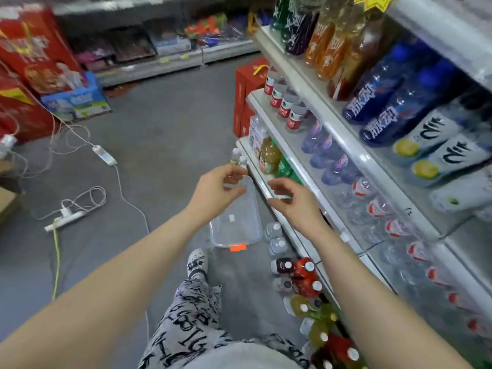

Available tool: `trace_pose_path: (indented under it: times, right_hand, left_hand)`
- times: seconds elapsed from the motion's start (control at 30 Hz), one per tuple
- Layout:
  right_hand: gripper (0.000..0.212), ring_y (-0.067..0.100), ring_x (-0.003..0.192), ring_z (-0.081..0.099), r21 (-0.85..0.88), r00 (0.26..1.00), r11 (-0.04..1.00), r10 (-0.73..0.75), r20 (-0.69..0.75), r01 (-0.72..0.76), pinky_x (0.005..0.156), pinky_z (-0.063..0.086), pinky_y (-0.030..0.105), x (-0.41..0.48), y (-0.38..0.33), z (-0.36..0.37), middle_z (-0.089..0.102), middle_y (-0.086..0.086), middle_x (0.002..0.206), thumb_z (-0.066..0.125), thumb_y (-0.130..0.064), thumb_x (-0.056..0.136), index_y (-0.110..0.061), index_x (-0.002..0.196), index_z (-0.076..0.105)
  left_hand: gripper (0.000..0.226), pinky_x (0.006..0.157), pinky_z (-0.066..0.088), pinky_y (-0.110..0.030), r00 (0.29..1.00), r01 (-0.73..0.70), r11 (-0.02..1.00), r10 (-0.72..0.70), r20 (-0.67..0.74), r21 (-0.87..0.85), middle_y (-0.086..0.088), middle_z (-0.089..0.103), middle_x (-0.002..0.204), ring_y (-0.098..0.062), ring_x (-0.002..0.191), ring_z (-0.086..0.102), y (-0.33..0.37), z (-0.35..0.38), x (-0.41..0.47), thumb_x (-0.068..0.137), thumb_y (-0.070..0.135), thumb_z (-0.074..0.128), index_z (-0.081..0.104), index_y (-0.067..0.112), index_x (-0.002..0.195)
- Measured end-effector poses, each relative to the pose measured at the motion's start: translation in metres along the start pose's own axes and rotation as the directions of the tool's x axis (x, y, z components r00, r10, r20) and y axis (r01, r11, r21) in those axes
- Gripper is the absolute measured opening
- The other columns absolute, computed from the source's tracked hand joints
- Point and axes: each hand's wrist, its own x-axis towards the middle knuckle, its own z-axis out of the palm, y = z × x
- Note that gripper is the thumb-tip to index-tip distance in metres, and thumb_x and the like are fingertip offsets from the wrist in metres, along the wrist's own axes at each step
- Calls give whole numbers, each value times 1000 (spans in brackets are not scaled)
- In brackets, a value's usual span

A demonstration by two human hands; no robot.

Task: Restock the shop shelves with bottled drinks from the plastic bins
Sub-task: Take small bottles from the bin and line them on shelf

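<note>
Clear plastic bin (237, 219), empty, low beside the shelf (354, 153); likely light and slick, so take it by the rim. Left hand (217, 189) curled at its far edge (grip unclear), right hand (291, 201) loose, empty.

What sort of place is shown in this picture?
Most likely a small grocery shop: long shelves packed with rows of bottled drinks, stacked red cartons at the aisle end, and a clear plastic bin on the floor.

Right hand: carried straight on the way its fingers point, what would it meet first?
Probably the left hand: the right hand has its fingers aimed leftward at it across a small gap. Depth is unclear, so it could pass it. The clear plastic bin lies lower, below both.
</note>
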Motion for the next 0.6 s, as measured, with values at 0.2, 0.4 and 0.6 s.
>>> trace_pose_path:
  times: [0.2, 0.4, 0.6]
  right_hand:
    - [36, 15, 105, 65, 35, 985, 985, 170, 8, -171, 97, 53, 38, 96, -6, 53, 70, 1, 112, 75, 1, 83, -15, 115, 69]
    - [38, 14, 109, 64, 40, 964, 964, 260, 47, -262, 90, 53, 24, 178, 22, 93, 69, -6, 113, 75, -1, 85, -22, 115, 66]
    - [40, 11, 107, 63, 29, 940, 944, 324, 110, -329, 85, 52, 14, 252, 90, 137, 67, -8, 113, 75, -1, 84, -19, 119, 66]
  left_hand:
    - [32, 77, 44, -4, 991, 87, 996, -89, 103, 18, 7, 70, 101, -7, 93, 67, -58, -48, 95, 80, 7, 77, 70, 20, 108]
    - [36, 81, 45, -5, 975, 177, 984, -179, 130, 25, 3, 70, 107, -10, 96, 67, -130, -52, 163, 79, 3, 74, 69, 17, 112]
    - [46, 84, 50, -16, 925, 353, 934, -341, 170, -47, -1, 62, 118, -13, 104, 61, -220, -18, 202, 84, 2, 71, 61, 19, 125]
